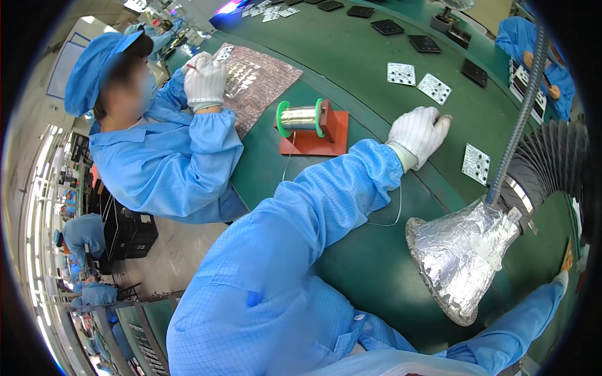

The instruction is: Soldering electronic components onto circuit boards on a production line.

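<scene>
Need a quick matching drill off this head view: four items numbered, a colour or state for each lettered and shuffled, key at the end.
Items
1. person's left hand
2. wire spool
3. cone-shaped hood
4. circuit board nearest the hood

Colours and states
A. crinkled silver
B. white with black spots
C. blue-sleeved and gloved
D. green-rimmed, on a reddish-brown stand

Pairs: 1-C, 2-D, 3-A, 4-B

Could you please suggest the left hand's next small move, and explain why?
Perhaps the left hand could reach for the nearest white board, since no object shows in its grasp and that board lies close by, uncovered, on the green surface.
</scene>
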`<state>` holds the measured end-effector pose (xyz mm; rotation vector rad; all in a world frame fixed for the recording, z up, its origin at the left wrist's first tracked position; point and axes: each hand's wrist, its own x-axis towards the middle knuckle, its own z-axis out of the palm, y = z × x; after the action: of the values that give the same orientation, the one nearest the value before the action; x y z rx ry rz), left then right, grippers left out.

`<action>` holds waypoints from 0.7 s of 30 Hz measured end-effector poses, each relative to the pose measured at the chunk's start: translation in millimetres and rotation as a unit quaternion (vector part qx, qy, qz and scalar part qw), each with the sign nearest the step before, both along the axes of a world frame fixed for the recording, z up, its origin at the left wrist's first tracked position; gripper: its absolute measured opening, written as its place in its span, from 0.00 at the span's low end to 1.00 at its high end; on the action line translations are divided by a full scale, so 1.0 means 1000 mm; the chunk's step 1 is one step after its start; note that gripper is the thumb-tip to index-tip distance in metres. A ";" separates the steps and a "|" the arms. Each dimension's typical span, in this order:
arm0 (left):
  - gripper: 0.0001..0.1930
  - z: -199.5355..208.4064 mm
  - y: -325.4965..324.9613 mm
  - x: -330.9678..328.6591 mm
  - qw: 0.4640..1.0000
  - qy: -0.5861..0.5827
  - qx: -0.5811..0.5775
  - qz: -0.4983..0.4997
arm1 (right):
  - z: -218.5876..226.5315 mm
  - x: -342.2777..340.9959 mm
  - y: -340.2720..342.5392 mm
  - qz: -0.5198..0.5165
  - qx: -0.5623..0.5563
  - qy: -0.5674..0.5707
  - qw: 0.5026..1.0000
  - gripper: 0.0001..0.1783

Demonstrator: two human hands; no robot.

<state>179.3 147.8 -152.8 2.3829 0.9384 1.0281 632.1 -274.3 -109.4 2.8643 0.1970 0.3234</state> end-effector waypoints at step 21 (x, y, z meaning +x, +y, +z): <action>0.12 -0.015 -0.003 -0.005 0.998 -0.030 0.027 -0.048 | 0.134 -0.108 -0.093 0.174 0.050 0.014 0.983 0.14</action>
<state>174.3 145.1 -167.5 2.4010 0.7781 1.0945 524.5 -367.1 24.1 2.9248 0.7094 0.3668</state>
